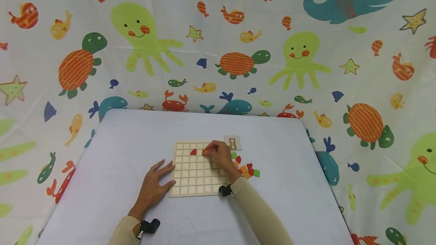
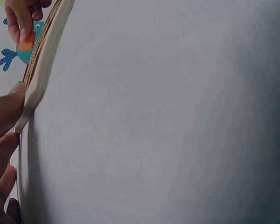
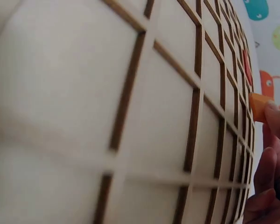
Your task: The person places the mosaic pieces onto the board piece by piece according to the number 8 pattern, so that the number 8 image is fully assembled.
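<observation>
A square wooden grid board lies on the table. In its upper part sits a red quarter-circle tile. My right hand is over the board's upper right area and pinches an orange square tile between thumb and finger. The tile is tilted at the grid's surface, to the right of the red one; whether it touches a cell floor cannot be told. My left hand, fingers spread, rests against the board's left edge, also seen in the left wrist view with the thumb at the wooden rim.
Loose red, orange and green tiles lie in a cluster right of the board, partly hidden by my right arm. A small gridded pattern card lies beyond them. A white cloth covers the table, with a sea-animal curtain behind.
</observation>
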Demonstrator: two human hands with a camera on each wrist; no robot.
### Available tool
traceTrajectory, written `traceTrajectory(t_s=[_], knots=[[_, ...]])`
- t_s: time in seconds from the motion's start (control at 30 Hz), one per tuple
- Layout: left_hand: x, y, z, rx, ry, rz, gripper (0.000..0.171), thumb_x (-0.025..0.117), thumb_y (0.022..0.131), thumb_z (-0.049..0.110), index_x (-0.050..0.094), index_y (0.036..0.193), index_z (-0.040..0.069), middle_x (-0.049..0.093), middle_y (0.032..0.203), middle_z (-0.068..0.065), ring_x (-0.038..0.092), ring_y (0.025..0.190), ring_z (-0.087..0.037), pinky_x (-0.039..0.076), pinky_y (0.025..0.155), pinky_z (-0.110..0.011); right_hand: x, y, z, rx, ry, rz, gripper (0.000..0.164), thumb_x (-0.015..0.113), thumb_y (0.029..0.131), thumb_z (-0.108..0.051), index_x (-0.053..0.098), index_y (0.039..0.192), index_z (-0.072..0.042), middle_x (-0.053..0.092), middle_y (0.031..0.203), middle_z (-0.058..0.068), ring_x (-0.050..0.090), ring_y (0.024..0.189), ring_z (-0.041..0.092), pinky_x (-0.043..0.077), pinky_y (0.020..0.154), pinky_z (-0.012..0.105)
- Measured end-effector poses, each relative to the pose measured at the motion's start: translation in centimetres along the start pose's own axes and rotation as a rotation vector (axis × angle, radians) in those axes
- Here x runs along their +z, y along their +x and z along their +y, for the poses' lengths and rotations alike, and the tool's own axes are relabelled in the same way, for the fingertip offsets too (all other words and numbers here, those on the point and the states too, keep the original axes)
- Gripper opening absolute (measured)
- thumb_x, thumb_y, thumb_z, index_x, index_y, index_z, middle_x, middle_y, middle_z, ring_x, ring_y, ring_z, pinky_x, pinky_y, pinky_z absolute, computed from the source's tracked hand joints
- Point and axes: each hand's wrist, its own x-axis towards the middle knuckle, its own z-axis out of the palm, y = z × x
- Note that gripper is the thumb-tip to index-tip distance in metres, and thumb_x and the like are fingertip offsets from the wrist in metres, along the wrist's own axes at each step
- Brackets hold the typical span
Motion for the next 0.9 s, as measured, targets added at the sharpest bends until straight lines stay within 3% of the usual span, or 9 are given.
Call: traceTrajectory(t_s=[0.17, 0.57, 0.73, 0.9], knots=[[0.2, 0.1, -0.1, 0.014, -0.004, 0.007, 0.059, 0.089, 0.083, 0.011, 0.07, 0.139, 0.007, 0.064, 0.152, -0.011, 0.042, 0.152, -0.045, 0.033, 0.119, -0.074, 1.1, 0.7, -0.8, 0.039, -0.057, -0.004, 0.009, 0.085, 0.092, -0.019, 0.076, 0.092, -0.019, 0.071, 0.084, -0.003, 0.063, 0.075, 0.01, 0.051, 0.068, 0.026], [0.2, 0.1, -0.1, 0.006, -0.004, 0.0, 0.06, 0.089, 0.083, 0.012, 0.07, 0.139, 0.007, 0.064, 0.152, -0.011, 0.042, 0.152, -0.046, 0.033, 0.119, -0.074, 1.9, 0.9, -1.4, 0.031, -0.201, -0.01, 0.01, 0.083, 0.094, -0.023, 0.076, 0.086, -0.022, 0.069, 0.077, -0.007, 0.059, 0.068, 0.008, 0.045, 0.062, 0.027], [0.2, 0.1, -0.1, 0.027, -0.003, 0.017, 0.059, 0.089, 0.082, 0.012, 0.071, 0.138, 0.007, 0.065, 0.151, -0.011, 0.043, 0.151, -0.046, 0.034, 0.119, -0.073, 1.6, 0.6, -1.6, 0.031, -0.186, -0.047, 0.009, 0.082, 0.093, -0.016, 0.079, 0.087, -0.021, 0.07, 0.08, -0.007, 0.06, 0.073, 0.009, 0.048, 0.066, 0.028], [0.0, 0.1, 0.0, 0.02, 0.001, 0.016, 0.059, 0.089, 0.083, 0.012, 0.07, 0.139, 0.006, 0.064, 0.151, -0.011, 0.043, 0.152, -0.046, 0.034, 0.119, -0.073, 0.6, -0.5, -1.2, 0.037, -0.089, -0.048, 0.011, 0.083, 0.09, -0.01, 0.08, 0.096, -0.018, 0.07, 0.09, -0.003, 0.061, 0.079, 0.013, 0.051, 0.07, 0.031]])
